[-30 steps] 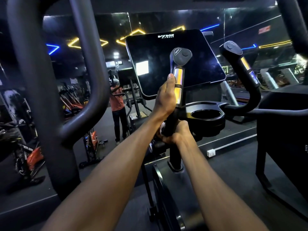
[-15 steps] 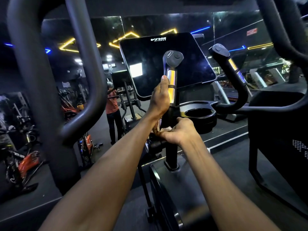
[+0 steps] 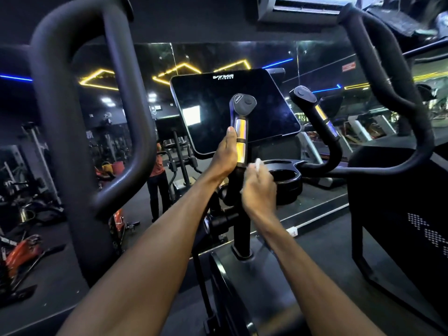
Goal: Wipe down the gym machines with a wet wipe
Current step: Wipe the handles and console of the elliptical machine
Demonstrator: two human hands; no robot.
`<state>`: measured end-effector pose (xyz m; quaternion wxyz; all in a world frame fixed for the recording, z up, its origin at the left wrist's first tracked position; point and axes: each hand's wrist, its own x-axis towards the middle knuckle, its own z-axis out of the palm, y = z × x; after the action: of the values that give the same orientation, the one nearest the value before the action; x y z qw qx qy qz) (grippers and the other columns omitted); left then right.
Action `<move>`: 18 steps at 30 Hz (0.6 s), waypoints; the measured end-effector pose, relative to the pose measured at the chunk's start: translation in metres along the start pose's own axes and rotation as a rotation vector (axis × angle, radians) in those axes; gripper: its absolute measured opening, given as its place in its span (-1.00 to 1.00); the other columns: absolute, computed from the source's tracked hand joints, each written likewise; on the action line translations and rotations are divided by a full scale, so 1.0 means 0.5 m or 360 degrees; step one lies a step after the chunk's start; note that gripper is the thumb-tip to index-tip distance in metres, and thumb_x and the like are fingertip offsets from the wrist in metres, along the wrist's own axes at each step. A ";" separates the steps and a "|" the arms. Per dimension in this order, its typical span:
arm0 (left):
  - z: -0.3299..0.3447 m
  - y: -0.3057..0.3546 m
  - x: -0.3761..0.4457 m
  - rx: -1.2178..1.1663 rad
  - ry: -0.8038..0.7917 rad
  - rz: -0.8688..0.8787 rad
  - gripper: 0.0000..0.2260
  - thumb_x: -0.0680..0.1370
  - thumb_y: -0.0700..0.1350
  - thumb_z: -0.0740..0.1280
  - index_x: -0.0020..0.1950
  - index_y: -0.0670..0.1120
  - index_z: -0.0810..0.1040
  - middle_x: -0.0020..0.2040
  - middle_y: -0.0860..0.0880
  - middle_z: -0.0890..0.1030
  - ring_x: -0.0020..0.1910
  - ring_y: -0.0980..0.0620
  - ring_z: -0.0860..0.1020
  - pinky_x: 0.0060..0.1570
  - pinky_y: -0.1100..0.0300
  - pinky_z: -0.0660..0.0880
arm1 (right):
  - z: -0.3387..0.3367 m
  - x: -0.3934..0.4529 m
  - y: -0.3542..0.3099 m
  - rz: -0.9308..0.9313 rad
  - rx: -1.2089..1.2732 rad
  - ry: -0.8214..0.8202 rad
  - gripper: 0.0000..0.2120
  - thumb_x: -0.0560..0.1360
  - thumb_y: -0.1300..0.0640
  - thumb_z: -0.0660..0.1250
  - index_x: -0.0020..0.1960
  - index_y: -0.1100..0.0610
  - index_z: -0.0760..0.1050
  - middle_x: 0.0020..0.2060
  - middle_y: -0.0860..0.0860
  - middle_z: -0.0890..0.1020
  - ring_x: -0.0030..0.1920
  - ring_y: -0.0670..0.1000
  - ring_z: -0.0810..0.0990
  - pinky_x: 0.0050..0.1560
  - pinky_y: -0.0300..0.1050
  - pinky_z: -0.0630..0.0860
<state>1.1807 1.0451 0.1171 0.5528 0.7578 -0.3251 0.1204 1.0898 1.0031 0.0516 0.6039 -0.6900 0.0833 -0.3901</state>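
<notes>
1. At the centre of the machine, below the console screen (image 3: 232,110), the left hand (image 3: 224,158) grips the left handlebar grip (image 3: 240,139). Its thumb lies straight up along the grip beside the metal sensor strips; the remaining fingers wrap behind and are not visible.
2. The right hand (image 3: 259,187) is beside the lower end of the same grip, just in front of the cup holder (image 3: 283,175). Its fingers are curled together and pinch the wet wipe (image 3: 257,164), of which only a small white edge protrudes at the fingertips.
3. The wipe is at or just beside the lower part of the grip. Actual contact cannot be confirmed, as the hand is motion-blurred.
4. Progress, judged: wiping is concentrated on this one grip. No moisture film or streaks are discernible, so cleaned surfaces cannot be identified.
5. Remaining work, judged: the right handlebar grip (image 3: 315,110), the screen, the cup holder, the two large outer handles (image 3: 72,117) and the other machines in the room.
6. Limitations: dim lighting and mirror reflections obscure the background. The outer handles are cut off at the frame edges. The wipe's size and condition cannot be determined.
</notes>
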 end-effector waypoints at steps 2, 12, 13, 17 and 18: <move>-0.005 0.004 -0.004 -0.0115 -0.0032 -0.0089 -0.40 0.69 0.17 -0.12 0.33 -0.25 0.46 0.14 -0.29 0.59 0.17 -0.15 0.57 0.20 -0.05 0.48 | 0.043 -0.017 0.007 -0.0198 -0.0075 -0.0202 -0.44 0.70 -0.04 0.02 0.60 0.21 0.01 0.47 0.16 0.35 0.43 0.10 0.38 0.44 -0.01 0.31; -0.039 -0.068 -0.127 0.0317 -0.0054 -0.0181 -0.60 0.50 0.27 0.36 -0.17 -0.02 0.36 -0.29 0.04 0.44 -0.30 0.05 0.41 -0.27 0.12 0.39 | 0.052 -0.045 0.101 -0.0438 -0.0183 -0.0291 -0.39 0.57 0.14 0.08 0.60 0.20 0.04 0.44 0.18 0.37 0.39 0.08 0.42 0.39 0.08 0.40; -0.042 -0.078 -0.133 0.0336 -0.0067 -0.0175 -0.62 0.51 0.23 0.37 -0.21 -0.02 0.36 -0.33 0.05 0.44 -0.32 0.05 0.41 -0.26 0.11 0.39 | 0.050 -0.042 0.089 -0.0432 -0.0193 -0.0251 -0.42 0.57 0.20 0.07 0.57 0.26 0.10 0.41 0.20 0.40 0.39 0.09 0.42 0.40 0.07 0.39; -0.076 -0.083 -0.135 0.0477 -0.0121 -0.0047 -0.80 0.58 -0.05 0.37 -0.23 0.00 0.49 -0.32 0.03 0.53 -0.31 0.06 0.48 -0.20 0.08 0.46 | 0.031 -0.042 0.064 -0.0354 -0.0162 -0.0337 -0.31 0.45 0.15 0.20 0.56 0.23 0.17 0.42 0.21 0.40 0.37 0.11 0.45 0.35 0.00 0.42; -0.084 -0.078 -0.137 0.0508 -0.0117 -0.0033 -0.84 0.59 -0.08 0.37 -0.19 -0.01 0.53 -0.30 0.02 0.54 -0.28 0.05 0.49 -0.18 0.07 0.48 | 0.022 -0.042 0.064 -0.0323 -0.0093 -0.0351 -0.32 0.41 0.10 0.23 0.52 0.16 0.26 0.36 0.17 0.48 0.28 0.09 0.52 0.24 -0.05 0.49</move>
<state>1.1606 1.1151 0.0657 0.4142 0.8432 -0.3141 0.1371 1.0939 1.0155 0.0138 0.5466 -0.7508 -0.0422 -0.3685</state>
